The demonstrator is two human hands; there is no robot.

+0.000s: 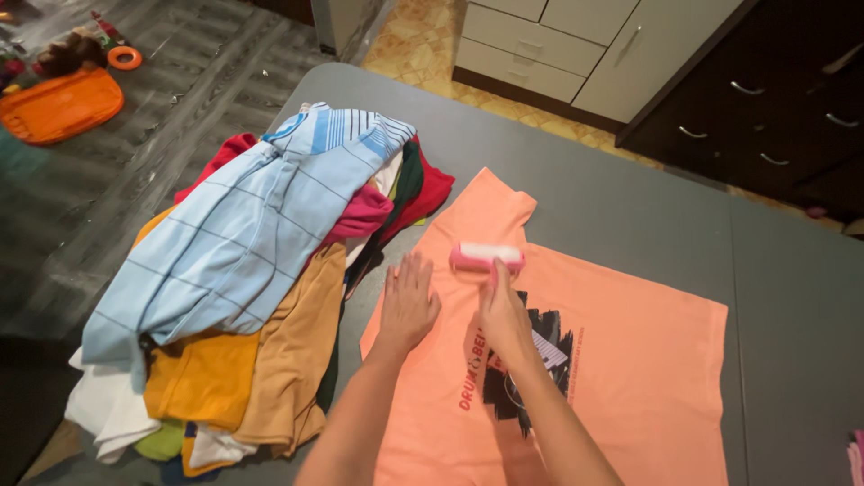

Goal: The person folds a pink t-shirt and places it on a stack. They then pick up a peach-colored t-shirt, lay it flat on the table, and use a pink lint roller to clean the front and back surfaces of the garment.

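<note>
The left hand (408,304) lies flat on the peach T-shirt (630,360) spread over the grey tabletop (630,207); the right hand (504,315) grips a pink lint roller (487,257) on the shirt; a heap of clothes (252,270) sits just beside.

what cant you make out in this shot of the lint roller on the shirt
Head view only:
- Lint roller handle: hidden under the right hand.
- Orange t-shirt lower hem: cut off by the bottom edge; part of its print is covered by the right arm.
- Clothes pile: lower garments buried under the blue shirt.
- Left hand palm: faces down.
</note>
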